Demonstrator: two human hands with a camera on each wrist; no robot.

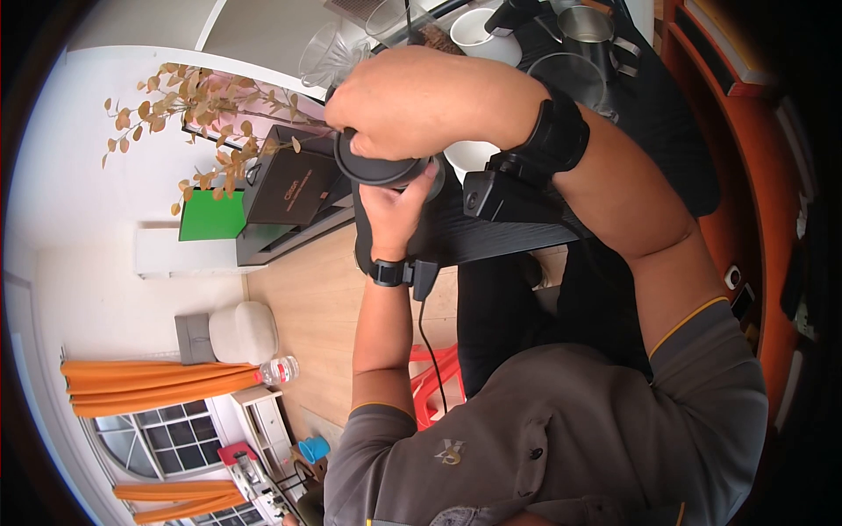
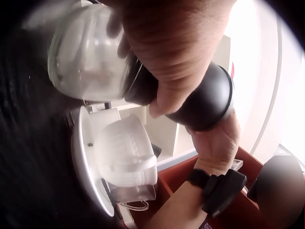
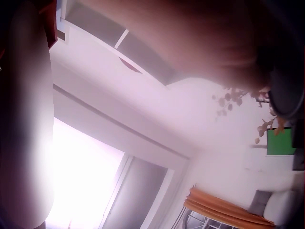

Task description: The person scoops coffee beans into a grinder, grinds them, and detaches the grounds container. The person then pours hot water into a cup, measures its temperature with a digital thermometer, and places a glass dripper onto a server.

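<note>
My left hand [image 1: 395, 215] holds a black-topped glass jar from below, its thumb lying along the side near the black lid [image 1: 377, 167]. From above, my right hand [image 1: 430, 96] grips the lid, fingers bent over its far edge. In the left wrist view, my left hand [image 2: 176, 47] wraps the black neck between the clear glass jar [image 2: 88, 57] and the wide black top [image 2: 209, 100]. The jar is tilted and held up off the table there. My right hand [image 2: 217, 140] is against the top's far side. The right wrist view shows mostly room, with the lid [image 3: 288, 93] at its edge.
On the black table [image 1: 517, 230] stand a white cup [image 1: 482, 39], a metal mug [image 1: 586, 26], a glass vessel [image 1: 570, 79] and a ribbed glass dripper [image 1: 329, 57]. A dark box [image 1: 285, 188] and dried-leaf branches [image 1: 206, 105] are on the left. A red stool [image 1: 434, 381] is below.
</note>
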